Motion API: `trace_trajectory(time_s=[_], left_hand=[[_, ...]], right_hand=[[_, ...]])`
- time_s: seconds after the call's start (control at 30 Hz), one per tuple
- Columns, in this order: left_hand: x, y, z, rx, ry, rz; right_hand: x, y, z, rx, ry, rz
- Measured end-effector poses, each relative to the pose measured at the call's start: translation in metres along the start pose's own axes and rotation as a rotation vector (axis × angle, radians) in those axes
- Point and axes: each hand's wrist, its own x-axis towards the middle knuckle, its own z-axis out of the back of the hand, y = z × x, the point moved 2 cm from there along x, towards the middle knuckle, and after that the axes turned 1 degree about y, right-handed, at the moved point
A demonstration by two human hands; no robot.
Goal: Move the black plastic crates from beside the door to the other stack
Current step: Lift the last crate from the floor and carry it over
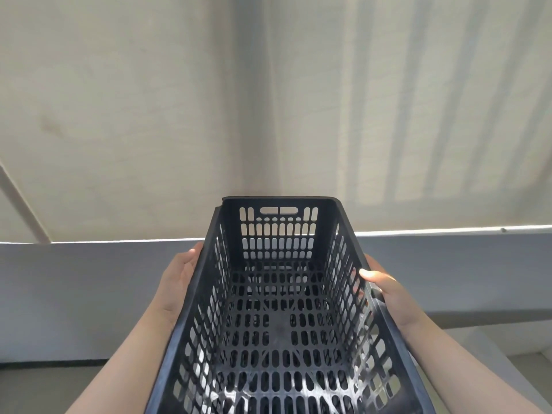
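Note:
One black plastic crate (280, 330) with slotted walls and floor fills the lower middle of the head view. It is empty and held up in the air, lengthwise away from me. My left hand (179, 279) presses flat against its left long wall. My right hand (385, 285) grips the right long rim, with the thumb over the edge. Neither the door nor any stack of crates is in view.
A cream wall corner (257, 115) stands straight ahead, with striped shadows on its right face. A grey band (89, 288) with a white top edge runs along the wall's lower part. A white bar (18, 198) slants at the far left. Floor shows at the bottom left.

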Motion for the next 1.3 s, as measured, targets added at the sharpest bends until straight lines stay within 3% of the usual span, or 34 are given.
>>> trace_trajectory(time_s=[0.33, 0.87, 1.03, 1.3], left_hand=[[0.005, 0.006, 0.002, -0.195, 0.076, 0.026], [0.009, 0.007, 0.009, -0.186, 0.071, 0.012], [0.007, 0.007, 0.009, -0.149, 0.084, 0.017], [0.008, 0.011, 0.004, 0.079, 0.012, -0.012]], right_hand=[[0.002, 0.006, 0.002, 0.022, -0.036, -0.017], [0.002, 0.012, -0.008, -0.068, -0.076, -0.062], [0.005, 0.006, -0.003, -0.097, -0.144, -0.089], [0.008, 0.007, -0.003, -0.096, -0.107, -0.090]])
